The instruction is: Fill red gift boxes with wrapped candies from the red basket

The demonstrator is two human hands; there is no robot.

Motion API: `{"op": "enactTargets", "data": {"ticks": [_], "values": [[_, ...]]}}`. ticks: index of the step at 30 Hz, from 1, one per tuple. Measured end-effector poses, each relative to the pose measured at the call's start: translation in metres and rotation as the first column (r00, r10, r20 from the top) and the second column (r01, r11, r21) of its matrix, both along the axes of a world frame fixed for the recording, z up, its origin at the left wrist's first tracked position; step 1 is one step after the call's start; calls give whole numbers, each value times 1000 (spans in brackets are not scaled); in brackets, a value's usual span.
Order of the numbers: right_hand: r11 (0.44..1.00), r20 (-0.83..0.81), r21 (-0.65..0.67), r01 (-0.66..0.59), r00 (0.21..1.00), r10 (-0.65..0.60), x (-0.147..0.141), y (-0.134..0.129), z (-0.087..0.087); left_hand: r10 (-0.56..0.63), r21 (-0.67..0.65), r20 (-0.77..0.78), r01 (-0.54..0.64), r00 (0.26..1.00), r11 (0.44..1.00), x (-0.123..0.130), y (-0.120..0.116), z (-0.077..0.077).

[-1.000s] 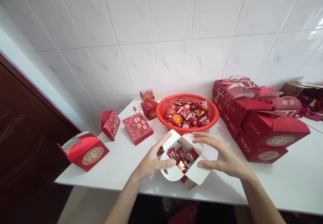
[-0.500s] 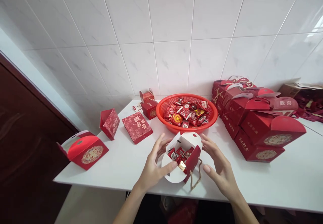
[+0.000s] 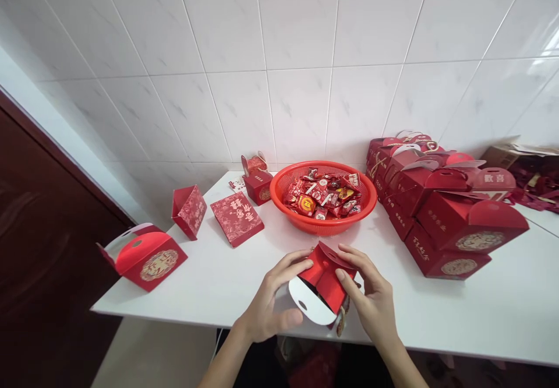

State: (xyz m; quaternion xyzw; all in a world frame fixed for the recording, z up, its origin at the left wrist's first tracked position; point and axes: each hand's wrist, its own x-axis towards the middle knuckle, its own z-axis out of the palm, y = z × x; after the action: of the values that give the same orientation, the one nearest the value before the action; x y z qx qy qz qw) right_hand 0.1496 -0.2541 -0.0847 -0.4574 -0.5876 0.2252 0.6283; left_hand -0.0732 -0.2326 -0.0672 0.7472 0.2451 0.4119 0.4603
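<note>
We have the red box [image 3: 329,283] between our two hands at the near edge of the white desk [image 3: 406,318], in front of the red basket [image 3: 276,200] and apart from it; its red panels are folded over the top, while one rounded white flap [image 3: 308,306] sticks out toward us. Our left hand [image 3: 271,300] is spread, its fingertips touching the box's left side and its thumb clear of it; our right hand [image 3: 371,295] grips the box from the other side, thumb on the red top, fingers at the far flap; a twisted cord [image 3: 341,323] hangs beside the box's near right corner. Wrapped candies [image 3: 321,196] fill the basket; to its right we see stacked red boxes [image 3: 437,225], and at the desk's left end stands an open box [image 3: 152,263].
</note>
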Motion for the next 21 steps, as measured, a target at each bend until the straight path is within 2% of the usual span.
{"op": "enactTargets", "data": {"ticks": [6,12,16,21], "values": [[1000,77,30,-3,997,1,0,-1,-7,205,-50,-102,-211,973,976,17,-1,3],[999,84,26,-27,996,24,2,-1,-9,281,-215,-90,-294,955,931,36,2,7],[998,105,27,-56,993,53,1,0,-8,301,-232,-82,-312,950,921,46,11,13],[1000,102,20,-23,995,21,6,-3,-11,210,-182,-121,-229,970,956,50,18,21]]}}
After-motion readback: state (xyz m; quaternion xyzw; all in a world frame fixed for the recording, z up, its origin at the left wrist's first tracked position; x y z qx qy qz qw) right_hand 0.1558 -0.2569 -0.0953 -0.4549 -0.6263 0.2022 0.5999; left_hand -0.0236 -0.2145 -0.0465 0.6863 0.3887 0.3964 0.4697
